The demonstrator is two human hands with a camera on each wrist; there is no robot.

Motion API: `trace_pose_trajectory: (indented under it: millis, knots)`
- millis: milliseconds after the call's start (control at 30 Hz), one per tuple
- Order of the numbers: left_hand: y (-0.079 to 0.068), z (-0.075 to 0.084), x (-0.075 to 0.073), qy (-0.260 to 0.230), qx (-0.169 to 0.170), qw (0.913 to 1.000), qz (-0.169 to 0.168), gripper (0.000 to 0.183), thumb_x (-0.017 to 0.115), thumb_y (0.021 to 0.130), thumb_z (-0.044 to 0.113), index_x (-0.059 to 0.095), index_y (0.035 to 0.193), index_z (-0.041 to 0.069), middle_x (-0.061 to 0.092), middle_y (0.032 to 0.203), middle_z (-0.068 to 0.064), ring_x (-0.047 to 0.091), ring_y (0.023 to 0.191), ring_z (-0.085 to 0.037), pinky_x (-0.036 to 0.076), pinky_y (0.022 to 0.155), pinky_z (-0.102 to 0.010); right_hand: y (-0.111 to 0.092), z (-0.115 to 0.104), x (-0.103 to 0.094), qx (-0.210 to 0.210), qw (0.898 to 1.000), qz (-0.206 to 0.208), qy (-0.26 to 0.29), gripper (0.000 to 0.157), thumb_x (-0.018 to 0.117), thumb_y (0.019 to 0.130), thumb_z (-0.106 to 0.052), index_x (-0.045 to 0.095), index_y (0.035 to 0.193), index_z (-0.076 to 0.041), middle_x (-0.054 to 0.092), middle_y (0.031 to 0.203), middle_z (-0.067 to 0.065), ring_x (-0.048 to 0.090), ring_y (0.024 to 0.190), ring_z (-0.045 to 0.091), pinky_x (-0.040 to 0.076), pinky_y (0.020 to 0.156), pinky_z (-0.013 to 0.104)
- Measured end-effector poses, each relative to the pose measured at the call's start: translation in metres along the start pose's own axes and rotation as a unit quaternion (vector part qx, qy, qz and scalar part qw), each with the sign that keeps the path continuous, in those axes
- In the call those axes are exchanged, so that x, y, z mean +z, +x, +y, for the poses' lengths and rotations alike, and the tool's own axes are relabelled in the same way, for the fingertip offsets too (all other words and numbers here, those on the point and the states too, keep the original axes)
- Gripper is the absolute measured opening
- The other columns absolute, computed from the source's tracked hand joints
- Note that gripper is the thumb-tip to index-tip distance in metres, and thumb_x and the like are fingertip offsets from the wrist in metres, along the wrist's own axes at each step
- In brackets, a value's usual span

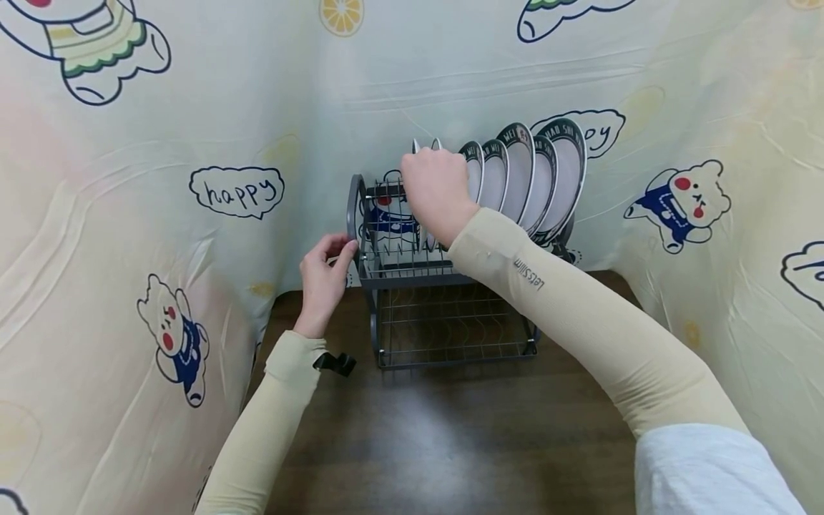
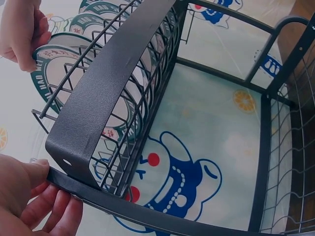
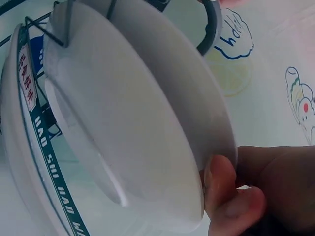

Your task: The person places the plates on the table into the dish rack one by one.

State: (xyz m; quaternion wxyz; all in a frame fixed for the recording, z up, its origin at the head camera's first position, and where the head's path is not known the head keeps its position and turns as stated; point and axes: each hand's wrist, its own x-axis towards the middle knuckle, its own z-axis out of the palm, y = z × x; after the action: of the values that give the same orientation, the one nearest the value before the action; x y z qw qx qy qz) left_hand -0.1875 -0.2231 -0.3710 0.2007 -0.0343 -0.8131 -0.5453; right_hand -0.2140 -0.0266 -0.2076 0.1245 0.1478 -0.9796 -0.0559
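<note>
A dark metal dish rack [image 1: 415, 281] with two tiers stands on the brown surface. My left hand [image 1: 325, 282] grips its left side frame, thumb on top and fingers curled underneath in the left wrist view. Over the upper tier, my right hand [image 1: 438, 189] pinches the rim of the leftmost plate [image 3: 206, 108], which stands on edge between the wires. Right beside it is another white plate [image 3: 123, 113], its underside showing in the right wrist view. In the head view my right hand hides most of these two plates.
Several green-rimmed plates [image 1: 564, 164] stand upright along the right of the upper tier. The rack's lower wire tier [image 1: 450, 350] sits below, toward me. A pale cartoon-printed cloth [image 1: 257, 93] surrounds the brown wooden surface [image 1: 412, 443] at the back and sides.
</note>
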Motion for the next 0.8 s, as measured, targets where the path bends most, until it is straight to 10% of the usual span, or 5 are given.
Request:
trace_pose_trajectory:
  millis: [467,800]
  knots:
    - [0.0004,0.0003,0.0006,0.002,-0.002,1.0,0.001,0.025,0.067,0.103,0.025,0.072,0.117,0.004,0.071,0.11,-0.015,0.064,0.103,-0.026,0.057,0.093,-0.049,0.0011,0.0034,-0.0067,0.016,1.0,-0.026,0.0,0.022,0.048,0.104,-0.005,0.067,0.094,-0.011,0.057,0.079,0.003,0.051,0.069,0.018,0.048,0.057,0.031]
    - [0.0001,-0.0006,0.001,0.003,-0.003,1.0,0.002,0.027,0.067,0.103,0.026,0.072,0.118,0.004,0.071,0.11,-0.014,0.064,0.103,-0.025,0.057,0.091,-0.046,-0.0016,0.0057,-0.004,0.019,0.999,0.026,-0.023,0.026,0.041,0.105,-0.001,0.06,0.089,-0.009,0.045,0.072,-0.001,0.042,0.062,0.016,0.036,0.052,0.028]
